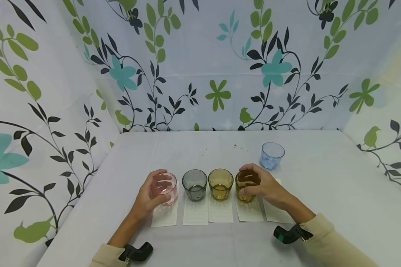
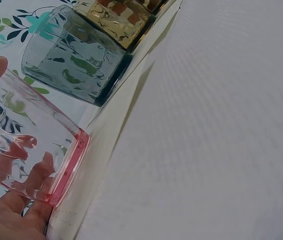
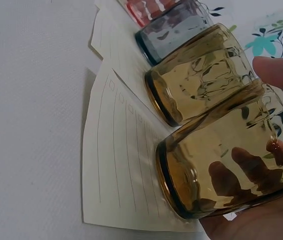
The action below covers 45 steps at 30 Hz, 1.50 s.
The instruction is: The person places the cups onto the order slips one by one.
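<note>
My left hand (image 1: pixel 144 204) holds a pink clear glass (image 1: pixel 168 191) at the left end of a row, thumb on the near side and fingers behind it. At the row's right end my right hand (image 1: pixel 270 189) grips a brown-amber glass (image 3: pixel 206 150), its fingers visible through the wall. Between them stand a grey glass (image 1: pixel 194 185) and a yellow-amber glass (image 1: pixel 220 184), untouched by either hand. All these glasses are upright, and each stands on a paper slip, such as the one under the pink glass (image 1: pixel 164 217).
A light blue glass (image 1: pixel 272 155) stands behind and right of the row. A further paper slip (image 1: pixel 276 213) lies under my right wrist, with no glass on it. White cloth (image 1: pixel 207 248) covers the table, and a leaf-patterned curtain (image 1: pixel 187 63) hangs around it.
</note>
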### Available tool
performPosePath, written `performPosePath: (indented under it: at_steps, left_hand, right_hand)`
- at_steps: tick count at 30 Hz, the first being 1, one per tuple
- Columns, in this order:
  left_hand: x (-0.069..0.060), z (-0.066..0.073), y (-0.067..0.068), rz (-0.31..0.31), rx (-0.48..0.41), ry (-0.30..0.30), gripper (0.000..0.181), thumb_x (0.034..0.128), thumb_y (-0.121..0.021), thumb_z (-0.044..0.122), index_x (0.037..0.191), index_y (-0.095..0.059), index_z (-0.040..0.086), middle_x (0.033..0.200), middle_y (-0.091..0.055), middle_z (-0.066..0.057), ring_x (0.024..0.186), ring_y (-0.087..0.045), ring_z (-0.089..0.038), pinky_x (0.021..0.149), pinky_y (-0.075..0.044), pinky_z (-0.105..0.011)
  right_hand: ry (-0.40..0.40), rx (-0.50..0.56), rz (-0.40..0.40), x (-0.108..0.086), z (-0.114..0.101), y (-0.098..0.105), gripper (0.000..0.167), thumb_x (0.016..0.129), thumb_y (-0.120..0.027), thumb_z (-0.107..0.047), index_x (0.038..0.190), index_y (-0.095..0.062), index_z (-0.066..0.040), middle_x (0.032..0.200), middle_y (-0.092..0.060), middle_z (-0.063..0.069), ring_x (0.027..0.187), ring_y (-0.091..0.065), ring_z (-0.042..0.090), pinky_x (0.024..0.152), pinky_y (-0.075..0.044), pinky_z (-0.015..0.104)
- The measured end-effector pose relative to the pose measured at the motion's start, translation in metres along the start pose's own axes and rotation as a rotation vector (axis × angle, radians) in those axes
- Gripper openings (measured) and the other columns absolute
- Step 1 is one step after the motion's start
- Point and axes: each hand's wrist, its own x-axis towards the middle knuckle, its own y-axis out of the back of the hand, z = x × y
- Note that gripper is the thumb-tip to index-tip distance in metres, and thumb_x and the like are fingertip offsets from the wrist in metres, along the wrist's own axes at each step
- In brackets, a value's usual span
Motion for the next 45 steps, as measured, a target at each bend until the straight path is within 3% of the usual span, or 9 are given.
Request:
performPosePath:
  at_steps: [14, 23, 26, 29, 32, 35, 40, 43, 45]
  left_hand:
    - [0.001, 0.0, 0.001, -0.007, -0.004, -0.005, 0.068, 0.0844, -0.064, -0.003, 0.146, -0.036, -0.006, 0.134, -0.053, -0.026, 0.119, -0.056, -0.041, 0.105, -0.049, -0.031]
    - [-0.001, -0.001, 0.001, -0.006, -0.006, -0.012, 0.067, 0.0847, -0.064, -0.003, 0.146, -0.038, -0.002, 0.134, -0.053, -0.025, 0.12, -0.056, -0.042, 0.105, -0.049, -0.032]
    - [0.0, -0.002, 0.001, -0.007, -0.005, -0.012, 0.066, 0.0851, -0.064, -0.003, 0.146, -0.039, 0.001, 0.134, -0.053, -0.024, 0.12, -0.056, -0.041, 0.105, -0.049, -0.032]
    - [0.0, -0.002, 0.001, -0.005, 0.0, -0.011, 0.066, 0.0852, -0.065, -0.002, 0.146, -0.04, 0.004, 0.134, -0.054, -0.023, 0.12, -0.056, -0.04, 0.105, -0.049, -0.032]
    - [0.0, -0.002, 0.001, -0.003, 0.002, -0.012, 0.065, 0.0851, -0.065, -0.002, 0.146, -0.041, 0.006, 0.134, -0.054, -0.022, 0.12, -0.056, -0.04, 0.105, -0.049, -0.032]
    - [0.0, -0.001, 0.001, -0.005, -0.001, -0.012, 0.065, 0.085, -0.065, -0.003, 0.146, -0.041, 0.005, 0.134, -0.054, -0.022, 0.12, -0.056, -0.04, 0.106, -0.048, -0.032]
    - [0.0, -0.001, 0.001, -0.005, -0.003, -0.008, 0.066, 0.0848, -0.064, -0.003, 0.146, -0.041, 0.005, 0.134, -0.054, -0.023, 0.12, -0.056, -0.04, 0.106, -0.048, -0.032]
    - [0.0, 0.0, 0.001, -0.006, -0.003, -0.006, 0.066, 0.0849, -0.064, -0.003, 0.146, -0.041, 0.005, 0.134, -0.054, -0.023, 0.12, -0.055, -0.042, 0.106, -0.048, -0.033]
    - [0.0, 0.0, 0.001, -0.008, -0.001, -0.003, 0.066, 0.085, -0.064, -0.003, 0.146, -0.041, 0.006, 0.134, -0.054, -0.023, 0.12, -0.055, -0.043, 0.106, -0.048, -0.033]
  right_hand:
    - [-0.018, -0.005, 0.01, 0.002, -0.003, 0.004, 0.075, 0.083, -0.082, -0.012, 0.145, -0.041, 0.0, 0.138, -0.053, 0.023, 0.132, -0.049, 0.045, 0.098, -0.052, 0.03]
    - [0.085, -0.097, 0.052, 0.0, -0.012, 0.012, 0.068, 0.09, -0.073, -0.01, 0.149, -0.039, -0.006, 0.151, -0.043, 0.021, 0.141, -0.04, 0.043, 0.11, -0.039, 0.059]
    - [0.124, -0.117, 0.081, 0.0, -0.017, 0.016, 0.064, 0.092, -0.07, -0.008, 0.148, -0.039, -0.004, 0.15, -0.046, 0.019, 0.142, -0.04, 0.042, 0.112, -0.038, 0.056]
    - [0.163, -0.123, 0.11, 0.001, -0.022, 0.02, 0.058, 0.094, -0.066, -0.005, 0.146, -0.041, 0.0, 0.148, -0.048, 0.021, 0.141, -0.041, 0.042, 0.113, -0.042, 0.043]
    - [0.202, -0.131, 0.16, 0.002, -0.026, 0.023, 0.053, 0.095, -0.064, -0.005, 0.143, -0.043, 0.003, 0.145, -0.049, 0.024, 0.139, -0.044, 0.038, 0.106, -0.046, 0.025]
    - [0.256, -0.146, 0.245, 0.003, -0.029, 0.026, 0.048, 0.096, -0.065, -0.005, 0.139, -0.046, 0.006, 0.14, -0.052, 0.027, 0.133, -0.052, 0.027, 0.099, -0.049, 0.017]
    - [0.371, -0.147, 0.412, 0.007, -0.027, 0.029, 0.04, 0.095, -0.064, 0.003, 0.131, -0.05, 0.012, 0.128, -0.059, 0.026, 0.117, -0.061, 0.01, 0.093, -0.052, 0.017]
    - [0.417, -0.151, 0.498, 0.01, -0.023, 0.032, 0.037, 0.093, -0.064, 0.006, 0.128, -0.052, 0.013, 0.125, -0.06, 0.022, 0.117, -0.061, 0.011, 0.1, -0.05, 0.022]
    - [0.42, -0.179, 0.546, 0.012, -0.019, 0.033, 0.036, 0.092, -0.065, 0.006, 0.126, -0.054, 0.011, 0.124, -0.061, 0.02, 0.125, -0.057, 0.014, 0.109, -0.044, 0.028]
